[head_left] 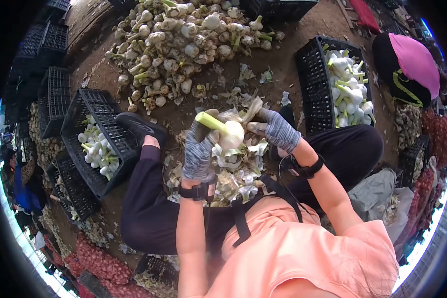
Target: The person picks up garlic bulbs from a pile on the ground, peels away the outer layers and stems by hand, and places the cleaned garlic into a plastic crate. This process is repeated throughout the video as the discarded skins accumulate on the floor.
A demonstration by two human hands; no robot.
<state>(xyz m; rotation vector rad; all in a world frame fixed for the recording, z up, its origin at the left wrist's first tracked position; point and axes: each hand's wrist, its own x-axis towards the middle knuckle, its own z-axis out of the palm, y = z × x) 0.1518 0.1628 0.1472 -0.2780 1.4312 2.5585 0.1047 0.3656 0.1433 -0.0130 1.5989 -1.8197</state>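
A white garlic bulb (231, 135) with a pale green stem is in my left hand (199, 149), which wears a grey glove and has its fingers closed round the bulb and stem. My right hand (278, 130), gloved too, pinches a strip of dry husk (252, 110) at the bulb's upper right. Below the hands, loose peeled skins (241, 174) lie in a heap between my legs. A large pile of unpeeled garlic (184, 44) spreads over the ground ahead.
A black crate (315, 84) at the right holds clean garlic; another crate (97, 107) at the left holds more. Further crates stand at the far left. A person in pink and black (414, 67) is at the upper right. Red net sacks (102, 260) lie lower left.
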